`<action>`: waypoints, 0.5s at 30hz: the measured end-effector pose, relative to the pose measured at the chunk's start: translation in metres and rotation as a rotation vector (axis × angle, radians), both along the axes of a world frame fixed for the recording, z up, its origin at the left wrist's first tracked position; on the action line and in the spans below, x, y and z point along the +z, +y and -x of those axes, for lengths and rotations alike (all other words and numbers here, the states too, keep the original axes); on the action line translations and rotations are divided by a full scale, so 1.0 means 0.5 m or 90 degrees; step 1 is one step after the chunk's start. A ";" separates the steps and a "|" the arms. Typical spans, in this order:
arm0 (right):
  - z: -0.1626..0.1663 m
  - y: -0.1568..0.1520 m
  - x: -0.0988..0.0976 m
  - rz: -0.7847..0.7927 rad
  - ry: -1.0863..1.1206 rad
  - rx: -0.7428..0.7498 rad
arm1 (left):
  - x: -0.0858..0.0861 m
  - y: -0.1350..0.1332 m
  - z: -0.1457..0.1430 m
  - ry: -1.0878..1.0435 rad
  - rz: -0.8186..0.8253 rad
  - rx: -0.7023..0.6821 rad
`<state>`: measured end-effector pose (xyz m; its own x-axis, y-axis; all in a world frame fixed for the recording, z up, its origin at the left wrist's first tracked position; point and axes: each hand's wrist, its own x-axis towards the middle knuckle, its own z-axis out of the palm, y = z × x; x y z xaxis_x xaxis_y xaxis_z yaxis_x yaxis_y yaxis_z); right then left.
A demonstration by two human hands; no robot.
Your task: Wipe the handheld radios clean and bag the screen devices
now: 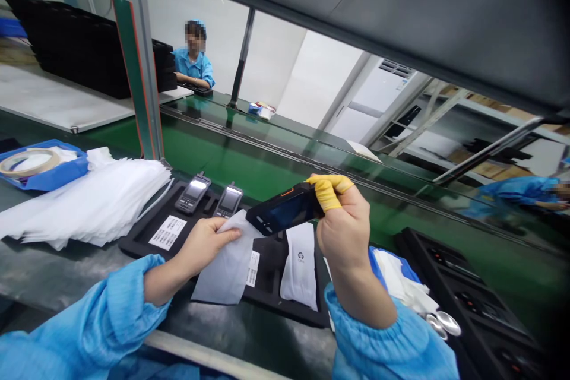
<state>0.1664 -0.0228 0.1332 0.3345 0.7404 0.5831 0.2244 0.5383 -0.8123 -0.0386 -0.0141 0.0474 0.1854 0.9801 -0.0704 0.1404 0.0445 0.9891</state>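
Note:
My right hand (pixel 342 219), with yellow finger cots on thumb and forefinger, grips one end of a black handheld device (pixel 282 211) with an orange trim, held above the tray. My left hand (pixel 205 243) pinches the top of a thin white bag (pixel 229 261) whose mouth sits just under the device's other end. Below lies a black foam tray (pixel 146 246) holding two more handheld devices (pixel 192 193) (pixel 228 199) upright in its far slots, a white label sheet (pixel 168 231) and one bagged unit (pixel 300 264).
A stack of white bags (pixel 84 202) lies to the left beside a blue bin with a tape roll (pixel 29 161). The green conveyor belt (pixel 249 160) runs behind. Another black tray (pixel 472 297) sits at right. A person in blue sits far back (pixel 193 62).

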 end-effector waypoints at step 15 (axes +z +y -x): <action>0.010 0.012 0.006 0.093 -0.069 0.020 | 0.024 -0.011 -0.016 -0.065 0.000 -0.118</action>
<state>0.1614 -0.0171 0.1362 0.2506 0.8290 0.5000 0.2991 0.4249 -0.8544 -0.0304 -0.0198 0.0595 0.3693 0.9284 -0.0414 0.0453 0.0265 0.9986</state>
